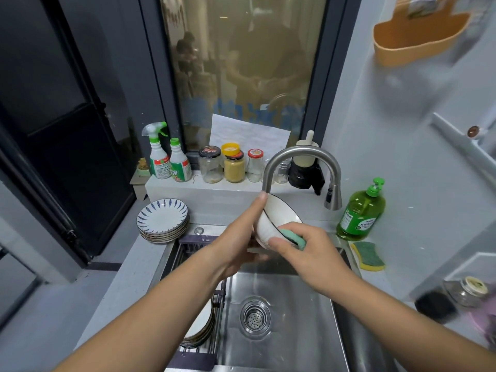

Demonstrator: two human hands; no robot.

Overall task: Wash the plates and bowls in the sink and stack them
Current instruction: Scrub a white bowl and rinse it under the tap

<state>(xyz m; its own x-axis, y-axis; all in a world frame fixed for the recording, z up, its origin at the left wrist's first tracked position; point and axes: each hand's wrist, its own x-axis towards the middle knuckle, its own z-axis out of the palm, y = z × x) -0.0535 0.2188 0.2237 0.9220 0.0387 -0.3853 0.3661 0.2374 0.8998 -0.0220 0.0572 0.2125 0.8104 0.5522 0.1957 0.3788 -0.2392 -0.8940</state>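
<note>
A sponge is pinched in the curled fingers of the right hand and pressed against the rim of a white bowl. The bowl is gripped, tilted, by the left hand, one digit laid along its rim (the rest are hidden behind it), above the sink and beside the faucet. Plates are stacked on the counter left of the sink.

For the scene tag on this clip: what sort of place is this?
Most likely a small home kitchen: a stainless steel sink, a green pump bottle of dish soap beside it, and a stack of white, blue-streaked plates on the grey counter.
</note>
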